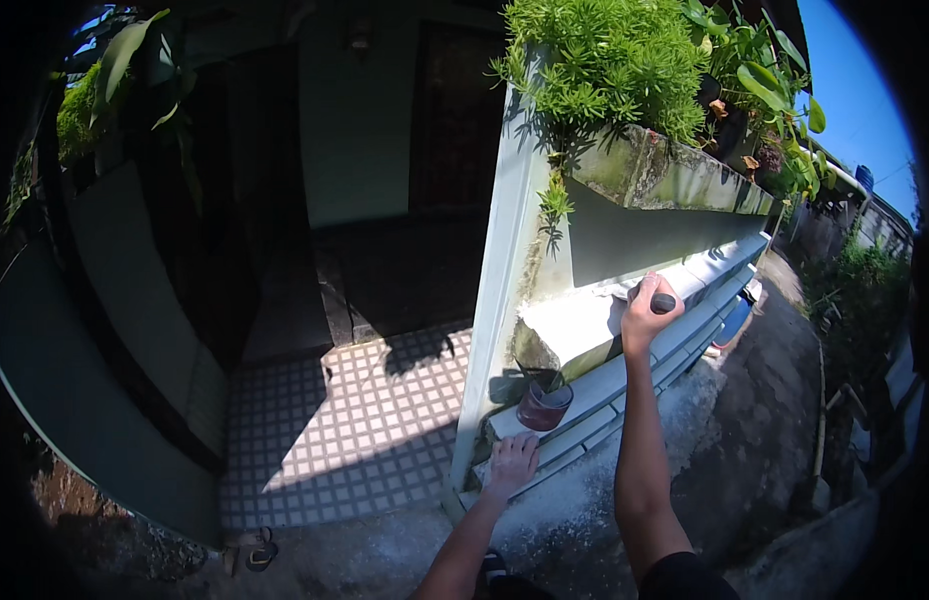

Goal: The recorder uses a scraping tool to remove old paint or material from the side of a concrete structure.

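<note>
My right hand (644,315) grips a tool by its dark round-ended handle (663,303). Its working end is hidden from me, low over the white upper ledge (573,330) of the wall. Whitish, uneven material (616,289) lies beside that hand, where the ledge meets the upright wall face. On the stepped ledge below stands a reddish-brown open container (545,409); a tool's blade seems to stick up out of it. Just in front of this container my left hand (514,459) rests on the lower ledge, holding nothing.
A mossy concrete planter (659,169) with green plants (607,67) overhangs the ledge. The pale post (502,255) borders a checkered tile floor (393,409). Sandals (262,553) lie at lower left. A blue object (732,324) stands by the wall's far end, along the concrete path (757,405).
</note>
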A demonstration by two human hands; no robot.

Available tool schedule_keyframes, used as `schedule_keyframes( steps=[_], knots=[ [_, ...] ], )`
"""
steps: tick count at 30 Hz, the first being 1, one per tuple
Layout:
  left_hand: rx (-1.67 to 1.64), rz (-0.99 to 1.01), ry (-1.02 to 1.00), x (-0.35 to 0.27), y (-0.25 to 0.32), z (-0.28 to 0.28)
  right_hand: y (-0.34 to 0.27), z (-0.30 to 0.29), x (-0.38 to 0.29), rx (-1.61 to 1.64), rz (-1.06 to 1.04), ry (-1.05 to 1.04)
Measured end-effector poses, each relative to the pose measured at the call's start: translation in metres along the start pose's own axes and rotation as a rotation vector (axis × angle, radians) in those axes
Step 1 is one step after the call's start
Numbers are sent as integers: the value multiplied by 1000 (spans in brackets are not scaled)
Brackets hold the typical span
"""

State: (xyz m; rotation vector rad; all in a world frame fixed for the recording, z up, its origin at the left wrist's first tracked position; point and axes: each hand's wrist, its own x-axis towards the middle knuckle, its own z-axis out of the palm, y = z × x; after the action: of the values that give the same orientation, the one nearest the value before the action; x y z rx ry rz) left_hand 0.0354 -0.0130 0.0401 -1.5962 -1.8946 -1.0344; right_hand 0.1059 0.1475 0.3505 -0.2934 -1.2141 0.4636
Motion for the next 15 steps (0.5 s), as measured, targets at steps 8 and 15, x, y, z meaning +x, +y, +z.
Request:
schedule_keyframes(
  steps=[8,15],
  knots=[
    [1,11,-36,-4,6,0,-6,-6,17,443,192,48],
    [-118,-13,-54,-2,3,-12,-17,-18,24,456,314,-294]
  ],
)
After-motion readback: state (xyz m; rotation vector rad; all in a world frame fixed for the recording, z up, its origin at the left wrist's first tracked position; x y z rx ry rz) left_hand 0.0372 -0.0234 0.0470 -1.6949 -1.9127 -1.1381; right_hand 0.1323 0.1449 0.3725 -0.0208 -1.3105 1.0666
